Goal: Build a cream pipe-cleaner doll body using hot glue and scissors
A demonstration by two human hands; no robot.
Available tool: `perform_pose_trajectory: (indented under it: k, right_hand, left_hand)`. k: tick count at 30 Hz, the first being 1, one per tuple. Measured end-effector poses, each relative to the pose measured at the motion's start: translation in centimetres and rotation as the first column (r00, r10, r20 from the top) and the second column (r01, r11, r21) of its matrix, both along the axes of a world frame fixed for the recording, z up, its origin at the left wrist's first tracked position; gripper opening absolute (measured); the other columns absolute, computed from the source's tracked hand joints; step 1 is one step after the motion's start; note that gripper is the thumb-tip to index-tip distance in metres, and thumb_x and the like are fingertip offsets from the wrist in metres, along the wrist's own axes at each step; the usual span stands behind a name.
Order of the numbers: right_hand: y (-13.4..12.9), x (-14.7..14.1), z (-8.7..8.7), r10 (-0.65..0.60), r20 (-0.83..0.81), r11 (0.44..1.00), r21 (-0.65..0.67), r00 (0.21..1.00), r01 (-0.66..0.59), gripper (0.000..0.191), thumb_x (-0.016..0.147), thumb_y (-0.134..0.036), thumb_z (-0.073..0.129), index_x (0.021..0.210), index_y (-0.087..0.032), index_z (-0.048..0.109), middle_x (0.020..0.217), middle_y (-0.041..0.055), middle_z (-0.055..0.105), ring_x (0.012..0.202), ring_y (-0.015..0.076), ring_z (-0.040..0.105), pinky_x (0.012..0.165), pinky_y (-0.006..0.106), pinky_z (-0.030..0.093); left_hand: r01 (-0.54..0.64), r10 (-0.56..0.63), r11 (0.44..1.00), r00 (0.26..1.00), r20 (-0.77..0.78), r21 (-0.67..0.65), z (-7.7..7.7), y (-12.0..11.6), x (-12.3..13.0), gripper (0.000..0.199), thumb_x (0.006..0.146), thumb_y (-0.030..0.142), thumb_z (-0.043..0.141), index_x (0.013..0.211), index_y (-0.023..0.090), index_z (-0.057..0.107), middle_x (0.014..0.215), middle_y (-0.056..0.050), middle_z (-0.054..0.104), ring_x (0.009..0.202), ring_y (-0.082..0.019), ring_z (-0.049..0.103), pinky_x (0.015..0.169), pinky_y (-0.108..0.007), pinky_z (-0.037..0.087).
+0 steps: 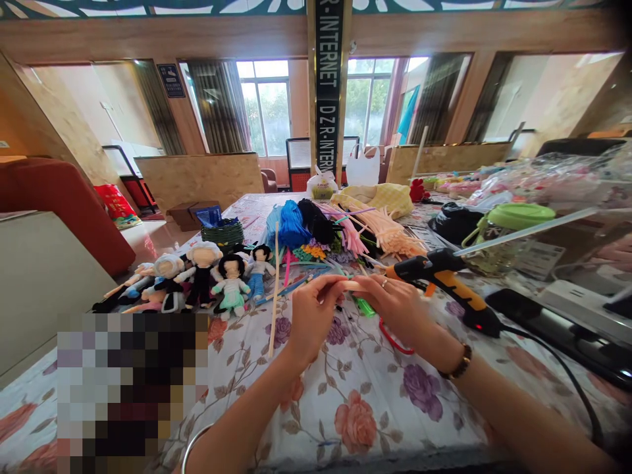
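Observation:
My left hand (pixel 316 313) and my right hand (pixel 402 313) meet above the table, fingers pinched on a short cream chenille stem (pixel 351 286) stretched between them. Most of that stem is hidden by my fingers. Just left of my left hand lies a long straight cream chenille stem (pixel 274 296). A bright green item (pixel 365 307) rests beneath my right hand, beside a red looped strip (pixel 395 339) partly covered by it. To the right of my right hand is an orange and black hot glue gun (pixel 459 293), a glue stick in its back and a red light lit.
Several small dolls (pixel 232 289) stand at the left. Coloured chenille stem bundles (pixel 296 224) lie at the back centre. A green-lidded jar (pixel 513 230) and a black power strip (pixel 553 329) are on the right. The glue gun's cord (pixel 557 368) runs toward the front right.

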State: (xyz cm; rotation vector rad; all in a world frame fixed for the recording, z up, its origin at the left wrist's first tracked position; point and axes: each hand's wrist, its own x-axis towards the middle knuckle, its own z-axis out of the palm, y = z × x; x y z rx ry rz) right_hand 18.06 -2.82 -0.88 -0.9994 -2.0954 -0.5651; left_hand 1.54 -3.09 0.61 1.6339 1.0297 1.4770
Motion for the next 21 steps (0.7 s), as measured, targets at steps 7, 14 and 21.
perform_pose_trajectory:
  k: [7, 14, 21]
  right_hand:
    - [-1.2, -2.0, 0.6, -0.061, -0.848, 0.462, -0.492, 0.527, -0.738, 0.041, 0.088, -0.054, 0.040, 0.067, -0.019, 0.042, 0.054, -0.0066, 0.033, 0.042, 0.0053, 0.025, 0.039, 0.021, 0.018]
    - [-2.0, -2.9, 0.4, -0.199, -0.936, 0.075, -0.308, 0.289, -0.948, 0.039, 0.085, -0.054, 0.045, 0.070, -0.019, 0.041, 0.054, -0.0086, 0.032, 0.041, 0.0028, 0.018, 0.038, 0.017, 0.015]
    - [-2.7, -3.6, 0.5, -0.259, -0.915, -0.030, -0.312, 0.309, -0.949, 0.044, 0.082, -0.058, 0.046, 0.066, -0.018, 0.050, 0.053, -0.0036, 0.046, 0.040, 0.0062, 0.039, 0.039, 0.020, 0.034]
  left_hand:
    - [0.308, -0.280, 0.947, 0.929, 0.241, -0.088, -0.3, 0.3, 0.0, 0.039, 0.077, 0.042, 0.062, 0.108, 0.017, 0.065, 0.092, -0.006, 0.069, 0.085, -0.016, 0.062, 0.083, -0.031, 0.047]
    - [0.528, -0.439, 0.839, 0.799, 0.412, -0.132, -0.3, 0.2, 0.0, 0.041, 0.077, 0.048, 0.060, 0.104, 0.017, 0.069, 0.080, -0.005, 0.068, 0.089, -0.018, 0.062, 0.089, -0.033, 0.045]
    - [0.538, -0.367, 0.815, 0.766, 0.527, -0.215, -0.2, 0.3, -0.2, 0.031, 0.071, 0.043, 0.069, 0.087, 0.017, 0.069, 0.075, -0.002, 0.066, 0.051, -0.005, 0.051, 0.058, -0.022, 0.050]
